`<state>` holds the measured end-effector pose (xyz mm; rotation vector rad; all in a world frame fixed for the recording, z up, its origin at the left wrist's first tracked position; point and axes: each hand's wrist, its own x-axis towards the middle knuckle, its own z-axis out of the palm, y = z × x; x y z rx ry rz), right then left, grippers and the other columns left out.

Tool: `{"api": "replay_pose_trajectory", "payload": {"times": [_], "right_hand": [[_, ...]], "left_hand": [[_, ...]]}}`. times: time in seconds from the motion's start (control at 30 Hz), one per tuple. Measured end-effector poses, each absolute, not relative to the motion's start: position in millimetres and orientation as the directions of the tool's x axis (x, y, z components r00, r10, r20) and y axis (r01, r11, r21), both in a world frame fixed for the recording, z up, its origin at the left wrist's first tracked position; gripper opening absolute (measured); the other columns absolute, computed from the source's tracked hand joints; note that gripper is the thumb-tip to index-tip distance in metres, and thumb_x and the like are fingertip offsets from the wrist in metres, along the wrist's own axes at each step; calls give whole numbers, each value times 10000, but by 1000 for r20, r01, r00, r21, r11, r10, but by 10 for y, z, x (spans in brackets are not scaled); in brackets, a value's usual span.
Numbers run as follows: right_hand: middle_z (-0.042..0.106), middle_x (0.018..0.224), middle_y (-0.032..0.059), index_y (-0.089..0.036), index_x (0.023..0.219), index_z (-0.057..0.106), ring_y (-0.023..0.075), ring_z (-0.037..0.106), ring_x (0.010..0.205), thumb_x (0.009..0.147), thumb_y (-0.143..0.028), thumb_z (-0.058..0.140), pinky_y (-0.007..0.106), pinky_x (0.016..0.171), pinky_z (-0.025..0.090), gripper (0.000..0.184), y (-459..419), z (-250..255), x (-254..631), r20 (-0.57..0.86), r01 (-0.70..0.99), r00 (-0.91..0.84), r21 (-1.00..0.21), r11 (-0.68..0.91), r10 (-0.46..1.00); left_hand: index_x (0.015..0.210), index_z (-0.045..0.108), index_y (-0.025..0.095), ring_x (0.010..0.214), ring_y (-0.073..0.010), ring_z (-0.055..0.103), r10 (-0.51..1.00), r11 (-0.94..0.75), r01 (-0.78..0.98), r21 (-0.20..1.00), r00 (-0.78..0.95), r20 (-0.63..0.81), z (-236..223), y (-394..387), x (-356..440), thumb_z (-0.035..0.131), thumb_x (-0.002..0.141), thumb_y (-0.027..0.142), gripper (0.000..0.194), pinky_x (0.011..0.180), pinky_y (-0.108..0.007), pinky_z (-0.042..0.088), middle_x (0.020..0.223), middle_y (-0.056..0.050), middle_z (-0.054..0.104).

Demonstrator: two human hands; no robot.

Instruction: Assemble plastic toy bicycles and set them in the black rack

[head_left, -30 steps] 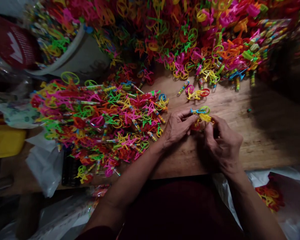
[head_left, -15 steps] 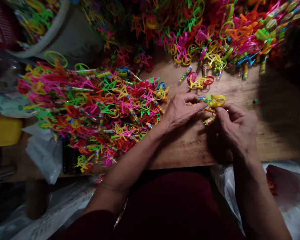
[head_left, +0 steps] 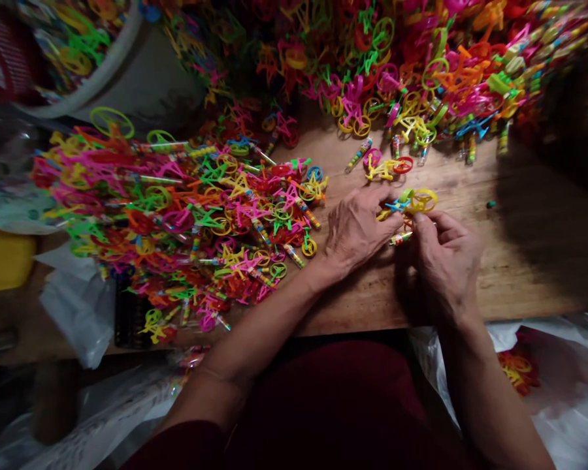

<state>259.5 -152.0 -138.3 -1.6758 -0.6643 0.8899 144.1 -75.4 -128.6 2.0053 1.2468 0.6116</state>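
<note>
My left hand (head_left: pixel 360 225) is closed, thumb and fingers pinched on the blue frame of a small plastic toy bicycle (head_left: pixel 424 200) with yellow and lime wheels. From the other side, my right hand (head_left: pixel 448 251) pinches the same toy near its yellow wheel; the fingertips partly hide the grip. Under the hands a candy-filled tube (head_left: pixel 400 238) and some red parts show, and I cannot tell whether they are attached to the toy. Just beyond lies another toy bicycle (head_left: pixel 385 168) with a yellow frame and pink and red wheels, near a tube of coloured candy (head_left: pixel 359 155).
A broad heap of bright toy bicycles with candy tubes (head_left: pixel 215 215) covers the table's left side. A larger pile (head_left: pixel 372 39) spans the back. At upper left stands a white bucket (head_left: pixel 122 59). Plastic bags (head_left: pixel 568 391) hang below the wooden table (head_left: pixel 534 261).
My left hand has shifted slightly and its fingers have drawn in around the toy. My right hand stays at the toy's wheel. The whole view has moved a little.
</note>
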Motion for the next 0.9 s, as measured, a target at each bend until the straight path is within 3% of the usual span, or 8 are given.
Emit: {"api": "replay_pose_trajectory", "payload": {"times": [0.17,0.3,0.53,0.77,0.9], "right_hand": [[589,597,-24,-164,884,774,88,484,492,835,-411,695,208,442,367,264,-1524,-1401,2583,-275,-93,560,-958,-270,781],[584,602,-25,-159,840,760,80,472,490,808,-416,729,206,448,367,261,-1507,-1434,2566,-276,-137,555,-961,-241,785],[542,567,-44,-153,874,751,74,420,465,837,-432,700,201,431,345,286,-1527,-1439,2525,-249,-124,564,-968,-218,787],[572,588,-32,-139,886,753,75,457,471,853,-482,684,195,429,349,351,-1525,-1421,2512,-237,-88,533,-970,-226,812],[609,608,-22,-142,902,754,84,490,485,859,-463,678,199,447,382,333,-1505,-1424,2501,-210,-73,548,-976,-203,810]], "left_hand": [[968,755,146,732,-130,617,865,-132,471,872,484,-131,-1273,-701,1416,644,829,197,184,684,-219,435,811,-14,707],[952,746,143,811,-142,634,867,-115,441,890,481,-127,-1266,-703,1418,640,862,237,168,698,-211,440,850,-30,718],[931,735,158,714,-143,578,891,-335,599,727,453,37,-1258,-726,1451,675,835,258,151,680,-245,391,786,-22,693],[861,713,172,630,-125,492,869,-363,610,704,494,19,-1219,-712,1381,628,855,278,136,603,-246,305,677,12,608],[916,721,178,717,-163,561,819,-508,628,590,564,104,-1246,-641,1343,587,877,266,165,680,-263,370,776,-23,671]]}}
